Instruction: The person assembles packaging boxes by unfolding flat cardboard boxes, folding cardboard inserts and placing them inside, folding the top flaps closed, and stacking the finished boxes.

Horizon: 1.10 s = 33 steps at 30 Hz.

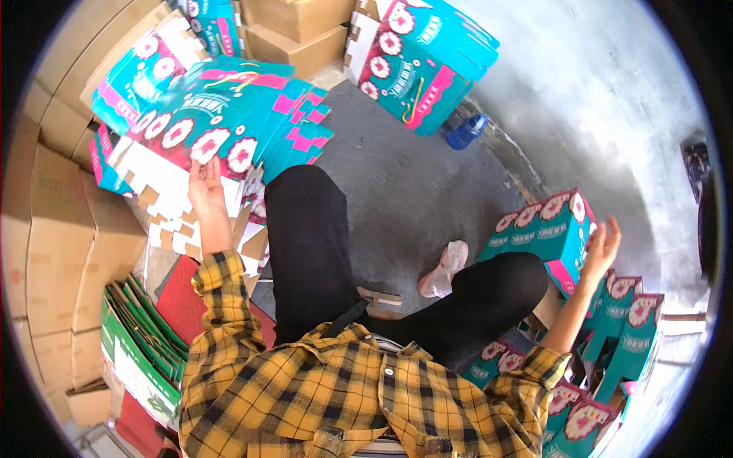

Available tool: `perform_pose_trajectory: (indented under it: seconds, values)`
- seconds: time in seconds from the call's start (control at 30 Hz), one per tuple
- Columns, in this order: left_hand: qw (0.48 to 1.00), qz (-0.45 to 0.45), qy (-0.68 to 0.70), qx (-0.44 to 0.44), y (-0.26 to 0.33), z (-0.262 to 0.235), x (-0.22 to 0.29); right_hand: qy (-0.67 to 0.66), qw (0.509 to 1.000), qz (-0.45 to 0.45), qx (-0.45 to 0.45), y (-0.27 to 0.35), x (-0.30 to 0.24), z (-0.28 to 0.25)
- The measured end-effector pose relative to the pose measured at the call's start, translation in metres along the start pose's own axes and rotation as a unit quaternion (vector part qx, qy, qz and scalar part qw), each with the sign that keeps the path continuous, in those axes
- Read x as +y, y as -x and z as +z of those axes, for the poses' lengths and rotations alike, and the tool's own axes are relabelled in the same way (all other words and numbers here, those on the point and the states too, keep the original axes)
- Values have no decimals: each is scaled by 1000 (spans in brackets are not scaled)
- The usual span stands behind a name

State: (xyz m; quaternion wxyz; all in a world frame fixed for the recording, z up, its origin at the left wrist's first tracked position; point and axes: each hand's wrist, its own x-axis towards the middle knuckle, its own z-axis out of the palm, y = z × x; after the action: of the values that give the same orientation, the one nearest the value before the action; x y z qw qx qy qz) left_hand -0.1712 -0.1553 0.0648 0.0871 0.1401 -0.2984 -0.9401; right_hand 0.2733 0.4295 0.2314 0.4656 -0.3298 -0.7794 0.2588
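My left hand (pixel 206 185) is at the near edge of a flat teal and pink carton (pixel 221 99) printed with white flowers, pinching that edge. The flat carton lies over a pile of similar ones to my left, and its far left part looks blurred. White unprinted carton flaps (pixel 156 172) show beside the hand. Out to the right, my right hand (pixel 603 246) is raised with its fingers apart, holding nothing. Close beside it stands a folded teal box (pixel 538 229) with the same flowers along its upper part.
Brown cardboard boxes (pixel 61 229) are stacked at the left. More flat teal cartons (pixel 420 65) lean at the far wall, near a blue bottle (pixel 467 131). Teal boxes (pixel 626 328) crowd the right side. Green flat cartons (pixel 141 347) stand at lower left. A pinkish shoe (pixel 443 271) shows by my knee.
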Motion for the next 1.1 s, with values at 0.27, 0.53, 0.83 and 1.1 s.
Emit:
perform_pose_trajectory:
  seconds: [0.27, 0.53, 0.83, 1.1]
  values:
    - [985, 63, -142, -73, 137, 69, 10, -17, 946, -75, -315, 50, -85, 144]
    - [813, 225, -473, -253, 210, 89, -51, -162, 827, 185, -505, 77, -57, 200]
    - [502, 264, -585, -580, 310, 30, -136, -407, 695, 427, -411, 96, -24, 207]
    - [465, 180, -511, -700, 321, 20, -142, -358, 675, 477, -435, 101, -15, 173]
